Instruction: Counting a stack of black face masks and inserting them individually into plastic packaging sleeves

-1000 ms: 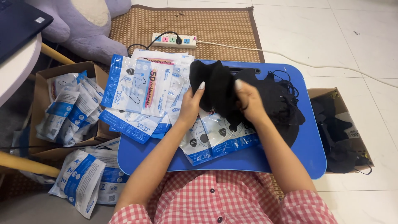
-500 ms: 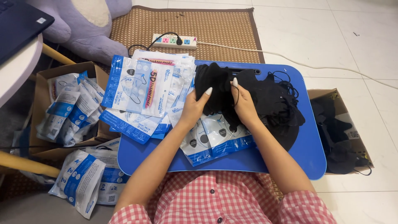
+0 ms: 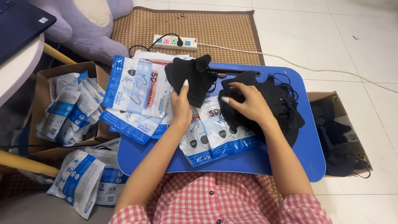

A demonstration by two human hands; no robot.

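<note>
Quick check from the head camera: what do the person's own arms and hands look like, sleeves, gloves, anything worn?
Both arms are bare below short sleeves of a red-and-white checked shirt with dark buttons. The left hand and right hand wear no gloves. No watch, bracelet or ring is visible. The fingers have long, pale-painted nails.

A white power strip (image 3: 175, 42) with coloured sockets lies on a brown woven mat (image 3: 215, 29), a black plug in it and a white cable (image 3: 306, 68) running off across the pale tiled floor (image 3: 331, 33). At the far left stand a purple and cream plush toy (image 3: 89, 25) and a white round table (image 3: 18, 68) carrying a dark laptop (image 3: 18, 20), with a yellow table leg (image 3: 25, 164) below. An open cardboard box (image 3: 45, 79) at the left holds blue and white packets, and a second cardboard box (image 3: 352, 137) at the right holds black fabric pieces
</note>
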